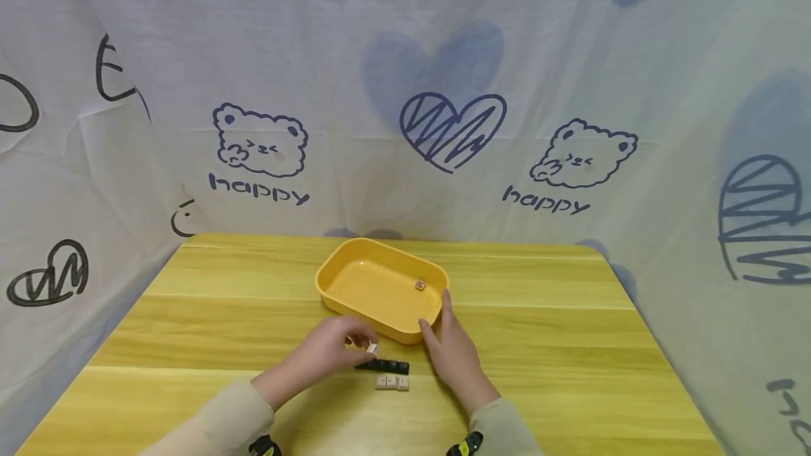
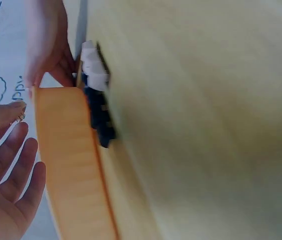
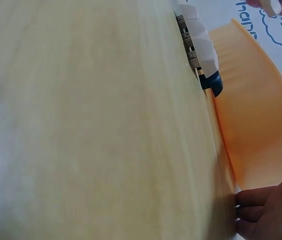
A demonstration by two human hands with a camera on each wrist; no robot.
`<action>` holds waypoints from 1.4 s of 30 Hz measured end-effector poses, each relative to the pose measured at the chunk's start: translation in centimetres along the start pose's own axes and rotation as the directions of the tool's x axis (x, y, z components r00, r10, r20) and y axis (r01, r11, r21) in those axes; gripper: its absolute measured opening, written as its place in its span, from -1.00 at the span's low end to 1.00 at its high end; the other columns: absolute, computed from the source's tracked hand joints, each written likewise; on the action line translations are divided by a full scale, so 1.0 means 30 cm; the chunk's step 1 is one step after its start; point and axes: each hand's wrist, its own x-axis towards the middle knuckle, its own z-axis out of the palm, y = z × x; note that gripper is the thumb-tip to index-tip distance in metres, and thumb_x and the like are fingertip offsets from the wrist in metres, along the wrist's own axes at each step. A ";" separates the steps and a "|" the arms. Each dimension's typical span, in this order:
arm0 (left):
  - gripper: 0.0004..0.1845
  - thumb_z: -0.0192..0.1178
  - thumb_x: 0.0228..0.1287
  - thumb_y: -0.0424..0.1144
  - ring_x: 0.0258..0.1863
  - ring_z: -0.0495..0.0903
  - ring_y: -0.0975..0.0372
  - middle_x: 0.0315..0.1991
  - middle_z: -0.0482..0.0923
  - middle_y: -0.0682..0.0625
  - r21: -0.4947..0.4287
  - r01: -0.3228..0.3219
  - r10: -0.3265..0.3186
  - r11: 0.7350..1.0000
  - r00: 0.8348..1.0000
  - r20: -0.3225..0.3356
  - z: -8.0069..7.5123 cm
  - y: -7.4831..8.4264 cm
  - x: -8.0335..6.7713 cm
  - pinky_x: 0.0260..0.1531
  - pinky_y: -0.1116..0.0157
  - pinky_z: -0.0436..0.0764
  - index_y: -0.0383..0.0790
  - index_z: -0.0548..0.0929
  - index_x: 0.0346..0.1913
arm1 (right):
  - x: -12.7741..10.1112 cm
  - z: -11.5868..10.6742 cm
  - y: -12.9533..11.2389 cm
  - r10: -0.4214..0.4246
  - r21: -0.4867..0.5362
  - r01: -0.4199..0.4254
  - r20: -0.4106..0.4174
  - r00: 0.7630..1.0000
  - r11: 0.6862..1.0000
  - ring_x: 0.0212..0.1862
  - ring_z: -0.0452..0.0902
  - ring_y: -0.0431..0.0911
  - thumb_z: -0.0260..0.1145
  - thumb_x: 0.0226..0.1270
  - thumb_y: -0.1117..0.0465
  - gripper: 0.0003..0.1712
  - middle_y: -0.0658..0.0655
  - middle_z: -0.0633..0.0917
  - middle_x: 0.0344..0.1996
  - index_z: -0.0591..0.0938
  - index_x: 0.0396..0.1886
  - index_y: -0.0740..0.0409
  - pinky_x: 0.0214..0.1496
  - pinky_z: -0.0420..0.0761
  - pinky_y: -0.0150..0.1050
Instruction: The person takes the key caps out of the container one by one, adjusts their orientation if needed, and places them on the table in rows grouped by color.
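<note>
My left hand (image 1: pixel 329 350) pinches a white keycap (image 1: pixel 372 349) between thumb and fingertips, just in front of the yellow tray (image 1: pixel 342 309). A row of several black keycaps (image 1: pixel 393 366) lies below that hand on the table. Nearer to me sits a row of white keycaps (image 1: pixel 391 382). My right hand (image 1: pixel 455 354) holds the tray's near right corner, thumb on the near side and fingers along the right end. One small keycap (image 1: pixel 420 286) lies inside the tray, toward its right end. In the left wrist view the pinched keycap is mostly hidden by the fingertips.
The wooden table (image 1: pixel 545 322) extends to both sides of the tray. Behind it hangs a white cloth (image 1: pixel 355 181) printed with hearts and bears, and more cloth encloses the left and right sides.
</note>
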 end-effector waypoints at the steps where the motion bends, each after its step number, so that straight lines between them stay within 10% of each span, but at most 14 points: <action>1: -0.84 0.42 0.10 -0.33 -0.35 0.58 0.34 -0.36 0.64 0.22 -0.010 0.017 -0.017 1.000 1.000 -0.003 0.005 -0.007 -0.009 -0.27 0.27 0.60 -0.13 0.74 -0.22 | 0.000 0.000 0.000 0.004 0.000 -0.004 0.001 1.000 1.000 0.35 0.27 0.22 -0.04 0.52 -0.19 -0.09 0.34 0.26 0.41 -0.18 0.57 0.17 0.33 0.27 0.10; 16: -0.82 0.52 -0.09 -0.20 -0.62 0.39 0.41 -0.61 0.44 0.29 0.129 0.180 -0.176 0.975 0.984 -0.039 0.110 -0.058 -0.080 -0.59 0.38 0.42 -0.02 0.74 -0.37 | -0.009 0.000 -0.007 0.024 0.009 -0.024 0.003 1.000 1.000 0.37 0.25 0.21 -0.02 0.52 -0.18 -0.09 0.31 0.23 0.43 -0.18 0.57 0.15 0.35 0.26 0.10; 42: -0.79 0.56 -0.13 -0.17 -0.63 0.36 0.42 -0.62 0.42 0.30 0.157 0.175 -0.174 0.972 0.985 -0.020 0.136 -0.070 -0.079 -0.62 0.37 0.38 -0.02 0.75 -0.38 | -0.003 -0.003 -0.011 0.028 0.003 -0.028 0.013 1.000 1.000 0.36 0.25 0.23 -0.03 0.54 -0.16 -0.11 0.35 0.24 0.42 -0.19 0.57 0.17 0.35 0.25 0.10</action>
